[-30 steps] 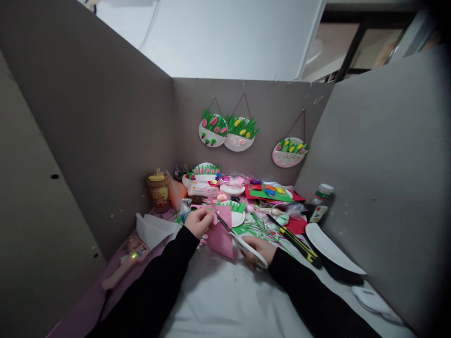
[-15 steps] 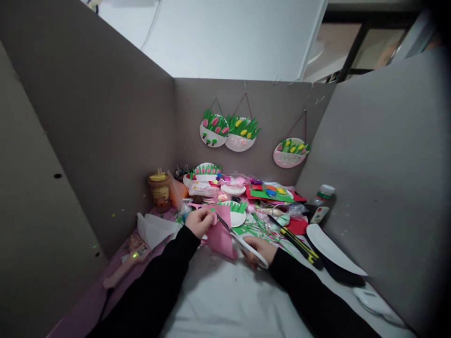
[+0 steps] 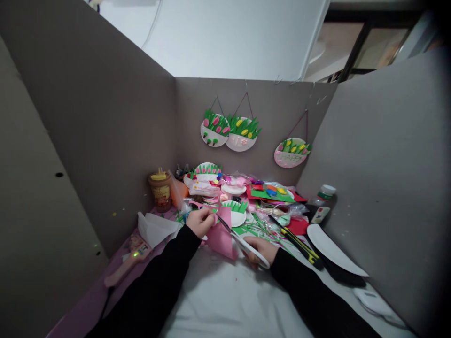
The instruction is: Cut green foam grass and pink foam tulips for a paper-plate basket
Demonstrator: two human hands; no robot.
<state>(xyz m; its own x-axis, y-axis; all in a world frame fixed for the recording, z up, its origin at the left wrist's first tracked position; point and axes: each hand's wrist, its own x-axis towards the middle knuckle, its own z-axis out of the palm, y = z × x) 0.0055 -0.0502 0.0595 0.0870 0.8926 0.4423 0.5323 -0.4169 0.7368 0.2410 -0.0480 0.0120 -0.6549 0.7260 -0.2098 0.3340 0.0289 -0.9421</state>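
My left hand (image 3: 200, 222) is closed in a pinch on a small pink paper piece (image 3: 216, 219), mostly hidden by the fingers. In my right hand (image 3: 260, 249) is a pair of scissors (image 3: 243, 243) with white handles and dark blades. The blade tips point up and left and reach the edge of the pink piece. Below the hands lies a larger sheet of pink paper (image 3: 222, 240), partly covered by the blades. Just behind it sits a white paper plate (image 3: 237, 218) with green paper grass.
Craft supplies crowd the back of the desk. A brown cup (image 3: 160, 191) and a glue gun (image 3: 127, 267) are at left. At right are a yellow-black utility knife (image 3: 299, 245), a bottle (image 3: 321, 205) and a white plate half (image 3: 333, 249). Decorated plates (image 3: 243, 141) hang behind.
Both hands stay almost in place. The small pink piece at my left fingertips is turned slightly and shows less. The whole view has shifted a little.
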